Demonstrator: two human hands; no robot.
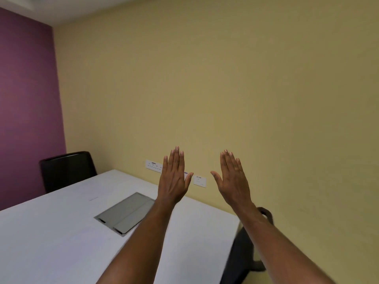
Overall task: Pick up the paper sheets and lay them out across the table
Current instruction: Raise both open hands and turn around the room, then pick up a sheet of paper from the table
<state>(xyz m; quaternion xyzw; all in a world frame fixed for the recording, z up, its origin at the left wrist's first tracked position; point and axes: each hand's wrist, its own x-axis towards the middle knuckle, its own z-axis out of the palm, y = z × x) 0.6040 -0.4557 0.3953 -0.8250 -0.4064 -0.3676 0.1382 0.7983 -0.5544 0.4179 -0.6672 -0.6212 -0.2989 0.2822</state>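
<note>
Both my hands are raised in front of the beige wall, backs toward me, fingers straight and pointing up. My left hand [174, 177] is over the far edge of the white table [51, 232]. My right hand [232, 178] is a little to its right, beyond the table's corner. Neither hand holds anything and neither touches the table. No paper sheets show anywhere in the head view.
A grey cable hatch [125, 213] is set flush into the tabletop. A black chair [67, 171] stands at the table's far left end, another dark chair [245, 249] at its right side. White socket plates [153, 166] sit on the beige wall; a purple wall is left.
</note>
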